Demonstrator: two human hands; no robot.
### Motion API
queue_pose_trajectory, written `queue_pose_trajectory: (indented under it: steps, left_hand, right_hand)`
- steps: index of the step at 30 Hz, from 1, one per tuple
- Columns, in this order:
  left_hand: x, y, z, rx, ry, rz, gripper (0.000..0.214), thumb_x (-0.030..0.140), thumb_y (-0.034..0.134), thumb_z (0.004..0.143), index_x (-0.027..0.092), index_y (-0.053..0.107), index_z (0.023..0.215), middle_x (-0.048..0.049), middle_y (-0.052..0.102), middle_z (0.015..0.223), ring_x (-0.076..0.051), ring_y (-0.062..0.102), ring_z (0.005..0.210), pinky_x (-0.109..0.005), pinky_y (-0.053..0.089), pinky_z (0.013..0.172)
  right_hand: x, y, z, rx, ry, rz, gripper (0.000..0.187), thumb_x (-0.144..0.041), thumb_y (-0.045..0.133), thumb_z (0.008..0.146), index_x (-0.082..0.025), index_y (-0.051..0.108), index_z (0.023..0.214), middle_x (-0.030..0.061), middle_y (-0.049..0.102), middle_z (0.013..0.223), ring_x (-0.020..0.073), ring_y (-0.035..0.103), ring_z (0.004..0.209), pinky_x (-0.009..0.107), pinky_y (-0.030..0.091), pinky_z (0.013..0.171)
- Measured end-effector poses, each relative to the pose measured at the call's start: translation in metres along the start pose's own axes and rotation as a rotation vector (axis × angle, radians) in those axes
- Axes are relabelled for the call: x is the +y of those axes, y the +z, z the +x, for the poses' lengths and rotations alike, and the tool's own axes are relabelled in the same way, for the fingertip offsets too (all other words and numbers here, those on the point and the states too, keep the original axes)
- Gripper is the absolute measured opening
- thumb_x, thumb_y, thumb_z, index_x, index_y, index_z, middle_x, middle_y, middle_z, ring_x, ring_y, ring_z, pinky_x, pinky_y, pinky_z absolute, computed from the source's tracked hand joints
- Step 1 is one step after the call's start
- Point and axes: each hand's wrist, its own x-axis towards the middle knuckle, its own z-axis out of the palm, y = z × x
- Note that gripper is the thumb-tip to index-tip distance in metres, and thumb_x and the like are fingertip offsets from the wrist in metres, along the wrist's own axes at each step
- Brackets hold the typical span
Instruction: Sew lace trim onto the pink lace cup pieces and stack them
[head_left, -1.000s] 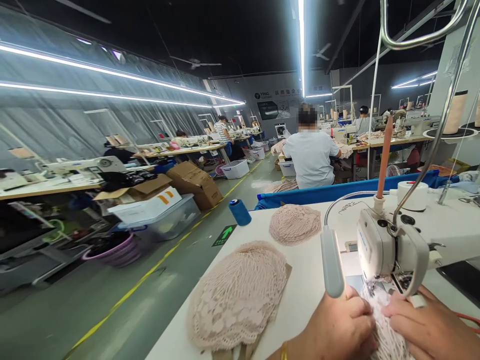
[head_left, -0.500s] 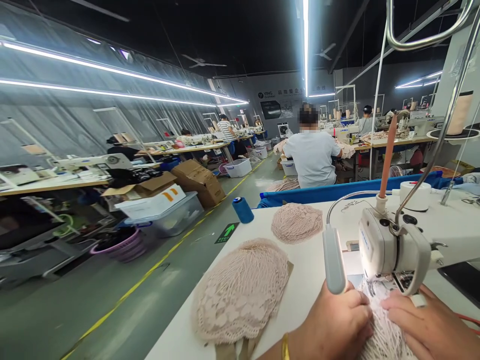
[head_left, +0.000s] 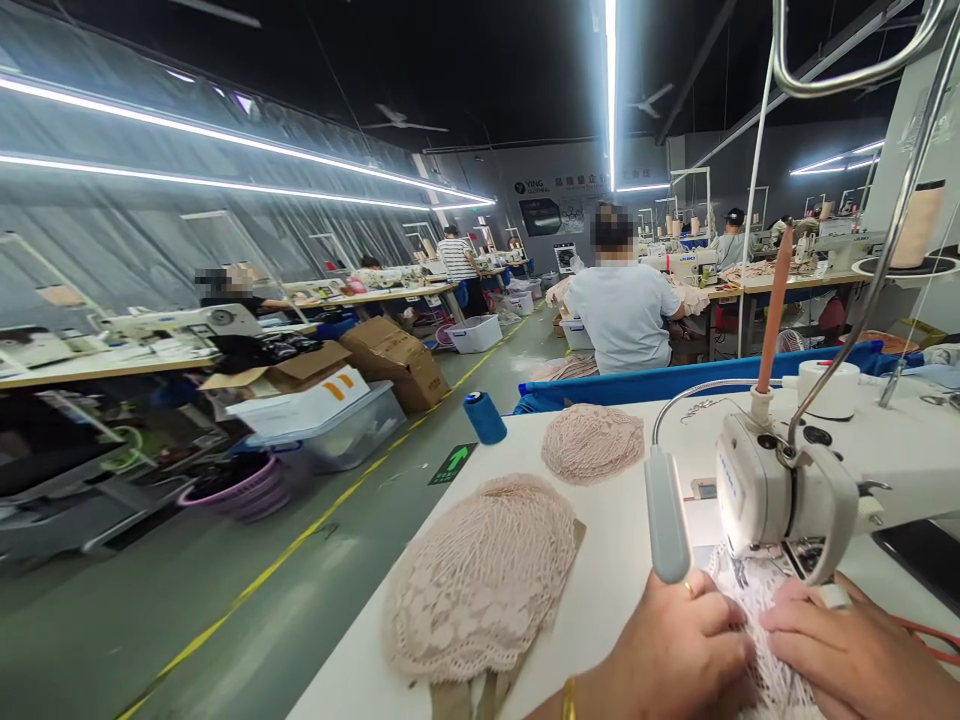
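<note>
Pale lace fabric (head_left: 772,640) lies under the presser foot of a white sewing machine (head_left: 757,485), lit by a small lamp (head_left: 668,515). My left hand (head_left: 679,640), with a ring and a gold bracelet, is closed on the lace's left edge, fingers curled. On the other side my right hand (head_left: 847,640) grips the lace close to the needle area, its fingers together and partly behind the machine's guard. Lace pieces in a large stack (head_left: 484,580) and a smaller stack (head_left: 592,443) rest on the white table (head_left: 360,665) to the left.
A blue thread cone (head_left: 485,418) stands at the table's far left corner. Behind the machine runs a blue cloth trough (head_left: 675,380). A dark phone-like object (head_left: 922,560) and red-handled scissors (head_left: 930,640) lie at right. A co-worker (head_left: 622,310) sits ahead.
The lace has moved slightly forward under the presser foot, and more of it shows left of the needle. Both hands stay on it with small shifts.
</note>
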Motion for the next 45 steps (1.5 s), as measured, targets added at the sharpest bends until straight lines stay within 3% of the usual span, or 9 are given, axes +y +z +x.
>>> queue_pose_trajectory:
  steps: [5, 10, 16, 19, 23, 26, 30, 40, 45]
  left_hand:
    - [-0.001, -0.013, 0.006, 0.009, -0.043, -0.030, 0.010, 0.032, 0.073, 0.100, 0.023, 0.070, 0.097, -0.0007, 0.077, 0.093, -0.021, 0.069, 0.088, -0.041, 0.047, 0.083]
    - [-0.002, -0.020, 0.010, 0.022, -0.108, -0.068, 0.007, 0.022, 0.069, 0.101, 0.022, 0.069, 0.108, -0.0016, 0.078, 0.107, -0.022, 0.071, 0.099, -0.045, 0.046, 0.096]
    - [-0.002, -0.003, 0.000, -0.016, 0.018, -0.077, 0.014, 0.026, 0.081, 0.093, 0.025, 0.070, 0.102, 0.0008, 0.080, 0.105, -0.018, 0.070, 0.089, -0.036, 0.047, 0.081]
    - [-0.001, -0.001, -0.004, -0.035, 0.012, -0.080, 0.013, 0.028, 0.082, 0.092, 0.025, 0.071, 0.099, 0.0017, 0.080, 0.103, -0.018, 0.069, 0.086, -0.036, 0.047, 0.079]
    - [-0.002, -0.001, -0.003, 0.028, 0.019, -0.108, 0.008, 0.027, 0.079, 0.094, 0.023, 0.072, 0.095, 0.0028, 0.080, 0.101, -0.017, 0.068, 0.085, -0.037, 0.046, 0.080]
    - [-0.003, 0.002, -0.003, 0.066, 0.022, -0.123, 0.007, 0.026, 0.079, 0.093, 0.023, 0.072, 0.094, 0.0036, 0.080, 0.100, -0.017, 0.067, 0.084, -0.037, 0.045, 0.081]
    - [-0.003, 0.003, -0.002, 0.011, -0.011, -0.103, 0.004, 0.022, 0.076, 0.095, 0.024, 0.073, 0.097, 0.0008, 0.079, 0.097, -0.018, 0.068, 0.084, -0.038, 0.046, 0.086]
    - [-0.001, -0.017, 0.008, 0.052, -0.101, -0.092, 0.010, 0.020, 0.061, 0.103, 0.021, 0.070, 0.108, -0.0040, 0.078, 0.107, -0.022, 0.071, 0.096, -0.045, 0.046, 0.094]
    - [-0.001, -0.002, 0.003, 0.078, 0.000, -0.030, 0.003, 0.021, 0.069, 0.099, 0.022, 0.070, 0.102, -0.0001, 0.078, 0.098, -0.019, 0.068, 0.085, -0.039, 0.044, 0.080]
  right_hand:
    - [0.010, -0.003, 0.004, -0.031, -0.037, -0.052, 0.056, 0.000, 0.057, 0.082, -0.030, 0.071, 0.127, -0.0031, 0.084, 0.119, 0.0208, 0.076, 0.092, 0.032, 0.055, 0.084]
    - [0.011, -0.001, 0.003, 0.003, -0.065, -0.159, 0.054, -0.002, 0.055, 0.085, -0.024, 0.070, 0.132, -0.0010, 0.085, 0.117, 0.0213, 0.075, 0.085, 0.033, 0.057, 0.082]
    - [-0.005, 0.004, -0.002, 0.047, 0.015, 0.026, 0.044, -0.003, 0.051, 0.089, -0.028, 0.072, 0.119, 0.0010, 0.084, 0.112, 0.0226, 0.076, 0.097, 0.035, 0.055, 0.095]
    - [-0.007, 0.005, -0.001, 0.042, 0.045, 0.077, 0.029, -0.011, 0.054, 0.099, -0.029, 0.072, 0.110, 0.0021, 0.082, 0.104, 0.0217, 0.076, 0.091, 0.034, 0.056, 0.092]
    - [0.000, 0.000, 0.001, -0.013, -0.029, 0.103, 0.018, -0.019, 0.060, 0.104, -0.030, 0.072, 0.112, 0.0006, 0.082, 0.105, 0.0196, 0.076, 0.086, 0.030, 0.057, 0.089]
    - [0.003, -0.003, 0.003, 0.009, -0.017, 0.099, 0.017, -0.021, 0.059, 0.106, -0.029, 0.072, 0.113, -0.0003, 0.082, 0.104, 0.0176, 0.075, 0.080, 0.029, 0.057, 0.088]
    - [0.003, -0.004, 0.006, 0.010, -0.044, 0.052, 0.015, -0.020, 0.061, 0.105, -0.028, 0.072, 0.110, -0.0007, 0.083, 0.104, 0.0181, 0.075, 0.085, 0.028, 0.057, 0.089]
    - [0.007, 0.002, 0.004, 0.080, -0.028, -0.133, 0.036, -0.012, 0.058, 0.099, -0.023, 0.071, 0.130, 0.0028, 0.085, 0.113, 0.0211, 0.077, 0.085, 0.033, 0.058, 0.081]
    - [0.006, -0.003, 0.008, 0.047, -0.109, -0.180, 0.033, -0.010, 0.053, 0.098, -0.023, 0.073, 0.120, -0.0008, 0.086, 0.110, 0.0199, 0.077, 0.081, 0.032, 0.059, 0.083]
